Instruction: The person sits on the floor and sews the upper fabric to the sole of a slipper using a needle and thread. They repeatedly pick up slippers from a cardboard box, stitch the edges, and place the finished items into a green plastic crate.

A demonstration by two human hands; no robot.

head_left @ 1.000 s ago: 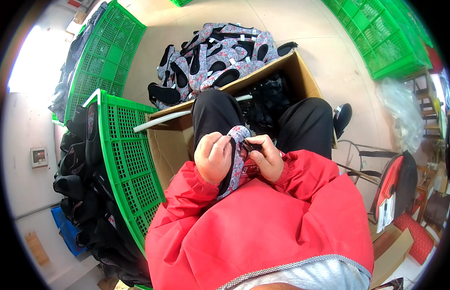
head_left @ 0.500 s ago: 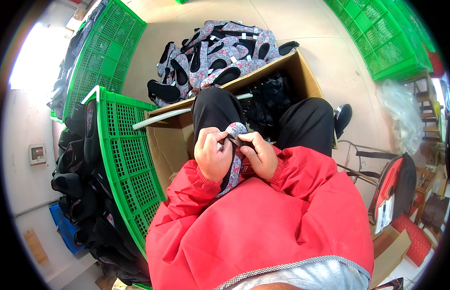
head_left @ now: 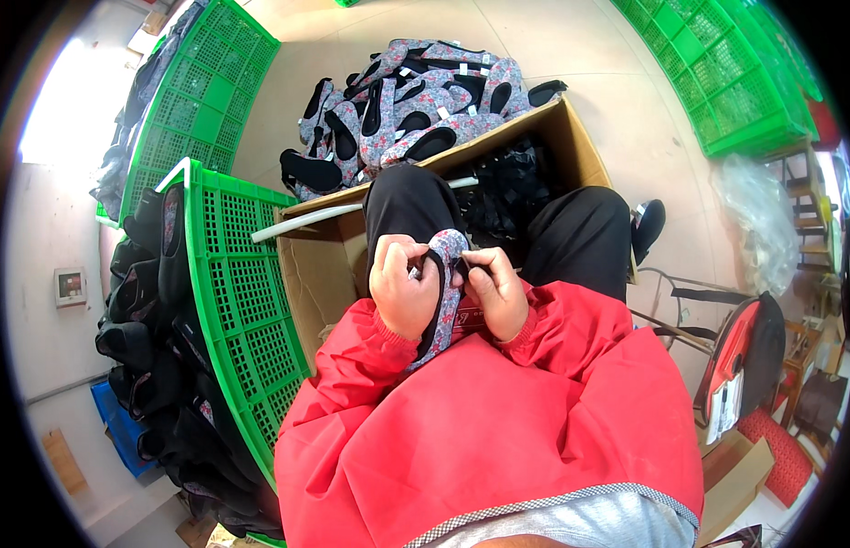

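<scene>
In front of my lap is a floral fabric shoe (head_left: 449,241), grey-blue with red flowers and a black edge. Its rounded end points away from me, and the rest runs down between my hands. My left hand (head_left: 404,289) is closed on the shoe's left edge, fingers curled. On the other side, my right hand (head_left: 495,290) pinches a small dark bit, perhaps a strap or the edging, at the shoe's right side. The fingertips partly hide what is pinched.
A cardboard box (head_left: 580,146) with black pieces stands before my knees, a white tube (head_left: 311,222) across it. Beyond lies a pile of floral shoes (head_left: 375,119). Left is a green crate (head_left: 251,301) beside black shoes (head_left: 156,365); right, a red-black round item (head_left: 740,361).
My right hand has shifted slightly right and down, drawing the dark bit away from the shoe's middle. More floral fabric shows between my hands. The left hand has hardly moved.
</scene>
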